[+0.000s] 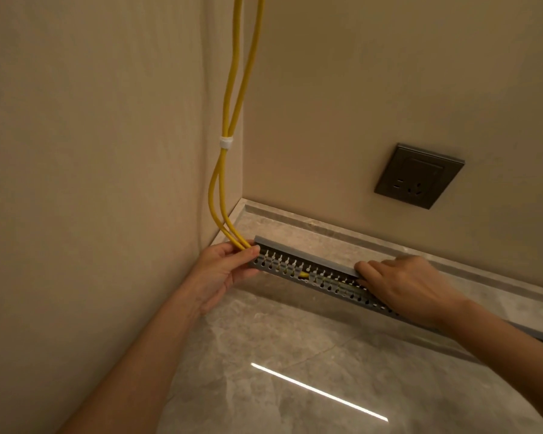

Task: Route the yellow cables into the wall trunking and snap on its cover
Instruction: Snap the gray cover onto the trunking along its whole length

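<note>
Corner of a room, low down. Two yellow cables [224,151] drop along the corner, bound by a white tie [226,142], and bend into the left end of the trunking [295,270], a grey slotted channel lying along the foot of the wall where skirting [326,233] meets floor [295,355]. Routing looks largely done: yellow shows through the slots partway along, so at least one cable runs inside; how far it goes to the right cannot be told. The cover [304,257] lies as a plain grey strip along the channel's top from the left end to the right hand [411,286] — whether it is clipped down or only resting is not clear. The left hand [223,270] grips the channel's left end, thumb across the front, its fingers [248,251] closed just where the cables enter. The right hand sits further along with fingers bent over the cover's top edge, apparently pressing it down. The stretch beyond that hand is hidden by the wrist and forearm. Judgement: late stage, with the cover to be snapped home along the remaining run and the cable entry at the left end checked for pinching. A dark wall socket [419,176] sits above, untouched.
</note>
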Demonstrator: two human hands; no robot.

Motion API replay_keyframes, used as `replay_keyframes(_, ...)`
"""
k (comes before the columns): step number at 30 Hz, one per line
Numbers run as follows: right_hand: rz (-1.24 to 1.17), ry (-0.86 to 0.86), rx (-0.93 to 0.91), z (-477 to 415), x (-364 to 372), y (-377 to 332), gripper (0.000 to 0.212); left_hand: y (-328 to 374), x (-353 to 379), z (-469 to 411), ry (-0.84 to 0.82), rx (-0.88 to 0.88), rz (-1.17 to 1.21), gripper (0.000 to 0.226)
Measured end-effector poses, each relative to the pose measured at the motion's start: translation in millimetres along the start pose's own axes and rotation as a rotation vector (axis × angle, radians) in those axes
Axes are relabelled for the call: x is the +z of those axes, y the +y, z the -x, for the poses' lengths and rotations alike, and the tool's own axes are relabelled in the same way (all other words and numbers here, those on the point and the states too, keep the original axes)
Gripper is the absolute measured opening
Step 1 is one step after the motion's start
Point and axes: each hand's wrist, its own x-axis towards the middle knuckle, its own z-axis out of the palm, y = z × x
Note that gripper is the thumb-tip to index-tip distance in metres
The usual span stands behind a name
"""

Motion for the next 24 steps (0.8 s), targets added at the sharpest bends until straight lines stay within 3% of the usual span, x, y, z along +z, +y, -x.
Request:
replay_keyframes(4,-0.072,0.021,0.041,2,-1,-9,0.036,-4,2,-2,0.048,0.044,-0.072,0.012)
replay_keyframes(8,-0.139,0.03,0.136,13,0,-15,0.041,-6,4,-1,0.067,0.065,-0.107,0.008)
replay_keyframes(13,-0.131,0.15,0.371,43,11,-23,0.048,-5,5,-1,0.083,0.06,-0.095,0.009)
replay_keyframes(19,-0.181,0.291,0.889,68,31,-55,0.046,-3,10,-4,0.128,0.016,-0.098,0.009)
replay_keyframes(24,-0.299,0.392,0.936,66,34,-57,0.043,-4,9,-4,0.135,-0.018,-0.071,0.011)
